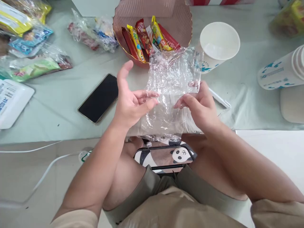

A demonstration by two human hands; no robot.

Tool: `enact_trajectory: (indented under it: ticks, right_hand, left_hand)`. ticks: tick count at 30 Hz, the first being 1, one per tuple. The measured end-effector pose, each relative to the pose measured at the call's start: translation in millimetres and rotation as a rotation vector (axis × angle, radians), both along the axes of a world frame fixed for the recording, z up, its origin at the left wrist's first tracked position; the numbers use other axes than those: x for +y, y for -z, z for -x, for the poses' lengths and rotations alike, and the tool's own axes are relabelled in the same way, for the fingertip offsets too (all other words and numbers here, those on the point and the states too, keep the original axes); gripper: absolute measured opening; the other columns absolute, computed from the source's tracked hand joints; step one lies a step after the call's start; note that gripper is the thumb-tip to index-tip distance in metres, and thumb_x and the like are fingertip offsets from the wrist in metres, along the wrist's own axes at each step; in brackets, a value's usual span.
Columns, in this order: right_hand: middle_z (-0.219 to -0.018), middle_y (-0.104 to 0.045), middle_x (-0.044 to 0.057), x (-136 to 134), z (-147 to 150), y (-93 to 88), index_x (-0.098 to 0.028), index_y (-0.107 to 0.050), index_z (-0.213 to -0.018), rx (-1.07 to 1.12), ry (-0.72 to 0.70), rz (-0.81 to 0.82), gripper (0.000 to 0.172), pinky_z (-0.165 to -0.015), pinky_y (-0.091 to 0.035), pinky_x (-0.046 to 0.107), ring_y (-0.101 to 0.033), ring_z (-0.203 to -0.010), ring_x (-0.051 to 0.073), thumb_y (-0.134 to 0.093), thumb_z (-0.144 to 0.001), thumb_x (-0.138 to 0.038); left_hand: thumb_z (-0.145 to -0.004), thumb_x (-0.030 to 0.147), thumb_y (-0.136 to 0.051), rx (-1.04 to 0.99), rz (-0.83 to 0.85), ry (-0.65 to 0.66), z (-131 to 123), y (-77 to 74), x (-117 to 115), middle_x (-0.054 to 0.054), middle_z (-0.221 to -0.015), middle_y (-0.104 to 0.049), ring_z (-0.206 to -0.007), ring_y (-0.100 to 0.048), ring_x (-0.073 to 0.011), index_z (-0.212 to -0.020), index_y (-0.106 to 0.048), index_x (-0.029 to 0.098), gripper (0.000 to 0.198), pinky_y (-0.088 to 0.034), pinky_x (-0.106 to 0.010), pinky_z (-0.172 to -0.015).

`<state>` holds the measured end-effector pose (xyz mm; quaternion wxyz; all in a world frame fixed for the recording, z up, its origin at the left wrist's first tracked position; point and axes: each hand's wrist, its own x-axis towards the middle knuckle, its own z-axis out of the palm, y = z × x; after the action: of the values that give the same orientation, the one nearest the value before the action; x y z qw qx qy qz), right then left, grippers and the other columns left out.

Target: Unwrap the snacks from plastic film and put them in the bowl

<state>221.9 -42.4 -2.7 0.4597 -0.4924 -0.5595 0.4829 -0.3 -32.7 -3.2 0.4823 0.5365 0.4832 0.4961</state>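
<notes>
A crumpled clear plastic bag is held up over the table's near edge, in front of a pink ribbed bowl with several wrapped snack bars in it. My right hand pinches the bag's right side with bent fingers. My left hand touches the bag's left side, its thumb raised and its fingers stretched toward the plastic. The bag looks empty.
A black phone lies left of my hands. Bags of snacks fill the far left. A white paper cup stands right of the bowl, a stack of cups lies farther right. A panda-print container sits between my knees.
</notes>
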Motion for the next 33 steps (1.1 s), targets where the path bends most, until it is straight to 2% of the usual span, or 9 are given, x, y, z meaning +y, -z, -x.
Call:
enact_trajectory:
  ticks: [3, 6, 12, 15, 20, 22, 24, 29, 33]
  right_hand:
    - [-0.085, -0.071, -0.004, -4.0, -4.2, -2.3, -0.038, -0.043, -0.139, -0.087, 0.046, -0.092, 0.061, -0.073, -0.059, 0.036, -0.070, -0.072, 0.017, -0.072, -0.087, -0.052]
    - [-0.100, -0.072, -0.001, -6.9, -10.2, -6.6, -0.039, -0.044, -0.143, -0.170, -0.021, -0.204, 0.078, -0.080, -0.060, 0.040, -0.071, -0.080, 0.019, -0.083, -0.076, -0.053]
    - [-0.084, -0.068, 0.001, -9.8, -12.3, -12.6, -0.028, -0.070, -0.111, -0.475, 0.010, -0.384, 0.027, -0.083, -0.058, 0.040, -0.068, -0.079, 0.019, -0.069, -0.084, -0.025]
    - [-0.081, -0.062, 0.003, -7.0, -10.1, -11.8, -0.027, -0.073, -0.093, -0.574, 0.120, -0.456, 0.008, -0.081, -0.056, 0.041, -0.064, -0.080, 0.020, -0.068, -0.087, -0.027]
    - [-0.110, -0.062, 0.012, -5.4, -9.8, -16.2, -0.025, -0.065, -0.081, -0.558, 0.181, -0.575, 0.020, -0.097, -0.052, 0.053, -0.063, -0.117, 0.032, -0.068, -0.091, -0.042]
    - [-0.104, -0.067, 0.010, -8.4, -9.0, -20.6, -0.025, -0.059, -0.079, -0.469, 0.114, -0.561, 0.027, -0.102, -0.050, 0.056, -0.066, -0.118, 0.032, -0.063, -0.095, -0.047]
    - [-0.083, -0.069, 0.004, -12.3, -6.8, -23.1, -0.026, -0.056, -0.079, -0.352, 0.072, -0.439, 0.032, -0.098, -0.054, 0.053, -0.072, -0.095, 0.026, -0.058, -0.099, -0.052]
    - [-0.059, -0.056, -0.004, -12.7, -1.5, -11.7, -0.027, -0.051, -0.084, -0.091, 0.140, -0.131, 0.038, -0.057, -0.051, 0.031, -0.056, -0.051, 0.014, -0.054, -0.100, -0.061]
    - [-0.065, -0.053, -0.005, -3.4, -4.6, 2.5, -0.029, -0.052, -0.095, -0.055, 0.192, -0.093, 0.036, -0.052, -0.048, 0.027, -0.056, -0.054, 0.012, -0.051, -0.099, -0.065]
  left_hand:
    - [-0.076, 0.024, -0.080, 0.058, -0.044, 0.052, -1.4, -8.8, -8.1, 0.001, -0.087, -0.076, -0.077, -0.075, -0.0159, -0.129, -0.060, 0.029, 0.057, -0.063, -0.029, -0.072]
    - [-0.079, 0.023, -0.074, 0.139, -0.114, 0.040, -1.5, -12.9, -12.3, -0.001, -0.085, -0.076, -0.076, -0.073, -0.0159, -0.101, -0.071, 0.023, 0.022, -0.063, -0.029, -0.070]
    - [-0.079, 0.017, -0.072, 0.353, -0.428, 0.043, 2.6, -4.0, -9.7, -0.002, -0.097, -0.075, -0.080, -0.070, -0.0165, -0.118, -0.071, 0.024, 0.040, -0.059, -0.031, -0.071]
    - [-0.082, 0.013, -0.066, 0.522, -0.527, -0.019, 5.7, 0.1, -6.1, 0.000, -0.083, -0.068, -0.071, -0.064, -0.0154, -0.101, -0.075, 0.026, 0.024, -0.056, -0.033, -0.070]
    - [-0.082, 0.023, -0.074, 0.387, -0.539, -0.053, 5.4, -6.1, -6.7, -0.006, -0.105, -0.065, -0.106, -0.067, -0.0265, -0.080, -0.069, 0.026, 0.007, -0.055, -0.045, -0.094]
    - [-0.087, 0.029, -0.073, 0.235, -0.514, 0.004, 2.0, -9.2, -7.8, -0.006, -0.118, -0.067, -0.125, -0.063, -0.0277, -0.084, -0.064, 0.026, 0.010, -0.049, -0.049, -0.111]
    - [-0.091, 0.039, -0.071, 0.059, -0.463, 0.091, -1.9, -10.0, -7.7, -0.003, -0.111, -0.071, -0.124, -0.067, -0.0245, -0.092, -0.059, 0.028, 0.016, -0.044, -0.052, -0.119]
    - [-0.062, 0.052, -0.093, -0.102, 0.068, 0.353, -6.7, -5.3, -3.8, -0.004, -0.104, -0.075, -0.111, -0.073, -0.0288, -0.123, -0.058, 0.033, 0.073, -0.062, -0.041, -0.085]
    - [-0.071, 0.033, -0.086, -0.163, 0.306, 0.313, -7.9, -3.2, 0.8, -0.001, -0.083, -0.072, -0.078, -0.073, -0.0197, -0.099, -0.070, 0.024, 0.033, -0.060, -0.031, -0.067]
